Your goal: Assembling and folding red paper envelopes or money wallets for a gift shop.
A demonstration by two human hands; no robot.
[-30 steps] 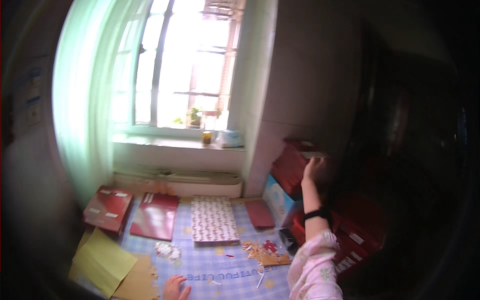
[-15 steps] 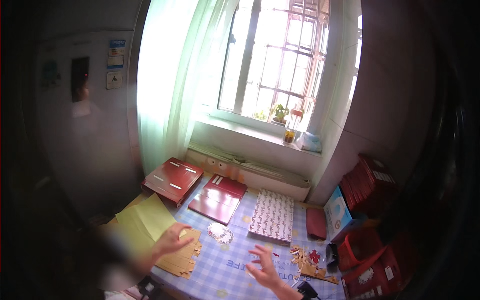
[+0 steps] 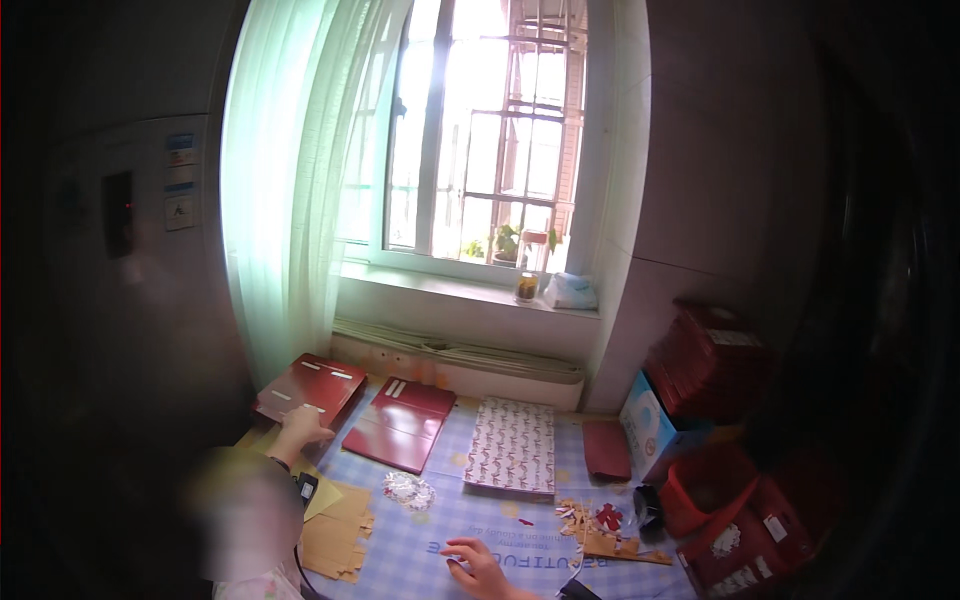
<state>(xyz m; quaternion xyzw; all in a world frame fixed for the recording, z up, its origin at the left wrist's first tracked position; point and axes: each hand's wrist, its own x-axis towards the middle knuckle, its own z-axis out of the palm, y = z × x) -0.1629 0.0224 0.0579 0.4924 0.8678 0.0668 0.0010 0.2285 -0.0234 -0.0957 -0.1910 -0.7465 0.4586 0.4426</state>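
Note:
My left hand (image 3: 303, 428) reaches to the near edge of a stack of glossy dark red boards (image 3: 315, 385) with small white strips on top. Its fingers look stretched out; whether they touch the stack, I cannot tell. Below that arm lie a yellow-green sheet (image 3: 325, 499) and brown card pieces with notched edges (image 3: 338, 535), partly covered by the arm. My right hand (image 3: 475, 565) hovers open over the near middle of the blue checked tablecloth (image 3: 420, 545), holding nothing. A flat dark red folder (image 3: 400, 425) and a small pile of white cut pieces (image 3: 409, 490) lie between the hands and the wall.
A patterned white box (image 3: 510, 447) sits mid-table. To its right are a dark red pouch (image 3: 607, 450), card and red scraps (image 3: 605, 520), a black object (image 3: 648, 508), a red basket (image 3: 710, 490), and a blue-white box (image 3: 655, 425) beside stacked red folders (image 3: 710, 360).
My left hand has moved left and away from me, from above the brown card to the red stack. My right hand has drawn back toward the near edge. The view has shifted to the right.

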